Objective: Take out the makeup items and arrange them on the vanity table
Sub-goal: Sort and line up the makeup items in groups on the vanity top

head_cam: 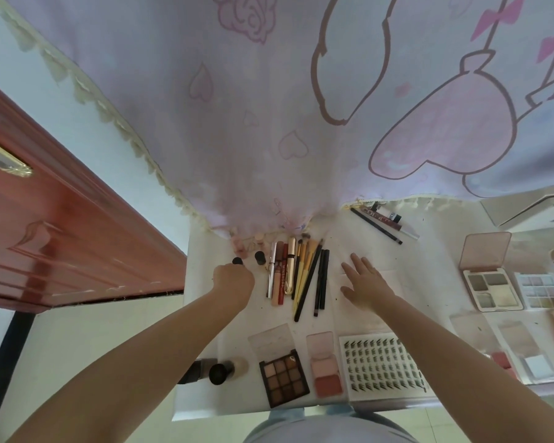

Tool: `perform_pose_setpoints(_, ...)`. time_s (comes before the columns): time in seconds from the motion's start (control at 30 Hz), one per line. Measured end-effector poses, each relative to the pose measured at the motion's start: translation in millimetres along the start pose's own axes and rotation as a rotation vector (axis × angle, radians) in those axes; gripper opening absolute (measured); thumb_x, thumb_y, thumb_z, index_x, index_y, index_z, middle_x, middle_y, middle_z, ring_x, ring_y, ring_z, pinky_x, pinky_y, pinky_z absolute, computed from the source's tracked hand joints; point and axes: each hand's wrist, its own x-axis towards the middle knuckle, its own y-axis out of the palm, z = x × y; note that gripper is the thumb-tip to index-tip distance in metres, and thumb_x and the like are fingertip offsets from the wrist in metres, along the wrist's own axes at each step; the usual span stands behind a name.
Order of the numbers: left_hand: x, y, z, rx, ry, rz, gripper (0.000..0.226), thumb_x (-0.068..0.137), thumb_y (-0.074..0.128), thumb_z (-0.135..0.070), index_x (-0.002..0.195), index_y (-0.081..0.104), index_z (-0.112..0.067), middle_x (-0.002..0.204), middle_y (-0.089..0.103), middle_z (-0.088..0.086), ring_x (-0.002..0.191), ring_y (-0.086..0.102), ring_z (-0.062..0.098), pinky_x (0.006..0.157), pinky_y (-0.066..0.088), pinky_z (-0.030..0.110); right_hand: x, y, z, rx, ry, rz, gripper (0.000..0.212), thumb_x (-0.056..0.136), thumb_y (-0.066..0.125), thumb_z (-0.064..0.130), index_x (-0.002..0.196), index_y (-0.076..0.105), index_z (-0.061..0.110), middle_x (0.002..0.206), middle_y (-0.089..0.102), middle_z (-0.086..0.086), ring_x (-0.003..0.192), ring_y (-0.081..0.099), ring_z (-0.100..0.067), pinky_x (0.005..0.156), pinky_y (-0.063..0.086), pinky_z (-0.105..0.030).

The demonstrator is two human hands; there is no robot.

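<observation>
Left hand (234, 281) sits curled into a fist at about ten o'clock on the white vanity table (429, 260), fingers closed round a small dark-capped bottle (237, 261) whose black top peeks out just above the knuckles. Right beside it, toward one o'clock of that fist, stands a second little dark-capped bottle (260, 257). Over on the other side, the right hand (365, 284) lies flat and spread, fingers straight, palm down on a pale sheet (394, 279) near the table's middle, holding nothing.

Between the two hands runs a tidy row of slim lip and mascara tubes (280, 276) in clear, red and gold, and touching them on the right, a fan of yellow-handled brushes and black pencils (311, 276). Up at twelve o'clock a long black pencil (376, 226) and a dark red lip gloss tube (386, 220) lie slanted by the fringe of the lilac cartoon-print curtain (269, 123).

Down at six o'clock, along the near edge: a brown nine-pan eyeshadow palette (283, 377) with its clear lid open, a pink blush compact (327, 369), and a white card of false lash clusters (383, 366). At seven o'clock a round black-capped foundation bottle (226, 370) lies on its side. Out at three o'clock sits an open pink-lidded palette (490, 282) with a pastel grid palette (539, 290) just beside it.
</observation>
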Motion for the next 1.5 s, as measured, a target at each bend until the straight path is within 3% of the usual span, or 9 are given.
perform_pose_setpoints(0.1,-6,-2,-2,0.008,-0.002,-0.085,0.026,0.090,0.051,-0.014,0.115,0.051,-0.010,0.108,0.053,0.005,0.091,0.051,0.017,0.064,0.033,0.023,-2,-8,-3,0.060,-0.027,-0.037,0.052,0.096,0.037,0.030,0.143,0.021,0.014,0.154,0.009,-0.008,0.142,0.008,-0.026,0.114,0.014,-0.036)
perform_pose_setpoints(0.27,-20,-13,-17,-0.103,-0.034,-0.261,0.025,0.089,0.051,-0.015,0.113,0.049,-0.008,0.102,0.052,0.007,0.085,0.051,0.018,0.055,0.028,0.023,-1,-28,-24,0.145,0.039,-0.280,0.039,0.095,0.040,0.023,0.130,0.045,0.008,0.134,0.048,-0.012,0.124,0.041,-0.029,0.100,0.035,-0.035)
perform_pose_setpoints(0.63,-15,-16,-68,-0.415,0.171,-0.408,0.031,0.094,0.037,-0.016,0.123,0.040,-0.008,0.123,0.047,0.013,0.109,0.048,0.027,0.084,0.044,0.034,27,-49,-58,0.028,0.314,-0.332,0.022,0.087,0.040,0.000,0.103,0.055,-0.003,0.112,0.053,-0.019,0.099,0.052,-0.035,0.076,0.044,-0.037)
perform_pose_setpoints(0.87,-12,-12,-93,-0.421,0.229,-0.343,0.050,0.094,0.037,-0.020,0.141,0.020,-0.015,0.145,0.024,0.014,0.131,0.026,0.027,0.105,0.027,0.040,5,-48,-57,0.207,0.170,-0.402,0.021,0.087,0.042,0.004,0.095,0.059,-0.005,0.095,0.057,-0.020,0.089,0.053,-0.033,0.068,0.037,-0.031)
perform_pose_setpoints(0.97,-13,-29,-97,-0.427,0.188,-0.462,0.054,0.094,0.039,-0.025,0.144,0.020,-0.014,0.150,0.019,0.015,0.139,0.018,0.027,0.110,0.023,0.039,-24,-61,-54,0.264,-0.041,-0.363,0.017,0.086,0.048,0.004,0.093,0.062,-0.003,0.088,0.059,-0.018,0.088,0.055,-0.031,0.069,0.036,-0.028)
perform_pose_setpoints(1.07,-12,-51,-94,-0.343,0.204,-0.843,0.050,0.068,0.071,-0.030,0.115,0.063,-0.013,0.119,0.062,0.011,0.111,0.059,0.025,0.090,0.048,0.043,-54,-79,-49,0.238,-0.261,-0.304,0.015,0.086,0.051,0.003,0.093,0.062,-0.004,0.081,0.057,-0.014,0.084,0.053,-0.026,0.065,0.030,-0.022)
perform_pose_setpoints(1.17,-11,-65,-86,-0.254,0.212,-1.011,0.025,0.059,0.072,-0.022,0.084,0.072,-0.019,0.080,0.070,-0.002,0.075,0.068,0.017,0.083,0.051,0.039,-76,-93,-41,0.254,-0.361,-0.283,0.017,0.089,0.049,0.005,0.098,0.061,-0.001,0.072,0.049,0.003,0.075,0.045,-0.015,0.061,0.028,-0.014)
perform_pose_setpoints(1.3,-22,-73,-77,-0.259,0.400,-0.973,0.025,0.046,0.084,-0.012,0.061,0.065,-0.014,0.051,0.058,-0.003,0.042,0.053,0.010,0.039,0.041,0.015,-94,-102,-43,0.337,-0.308,-0.201,0.021,0.094,0.043,0.014,0.105,0.060,0.009,0.087,0.060,-0.006,0.076,0.049,-0.015,0.061,0.034,-0.015)
perform_pose_setpoints(1.5,-29,-82,-68,-0.150,0.499,-0.945,0.023,0.082,0.055,-0.026,0.063,0.059,-0.015,0.048,0.053,-0.004,0.035,0.046,0.006,0.032,0.017,0.016,-105,-109,-52,0.354,-0.285,-0.133,0.019,0.094,0.043,0.016,0.098,0.061,0.018,0.064,0.047,0.011,0.057,0.042,-0.003,0.054,0.034,-0.009)
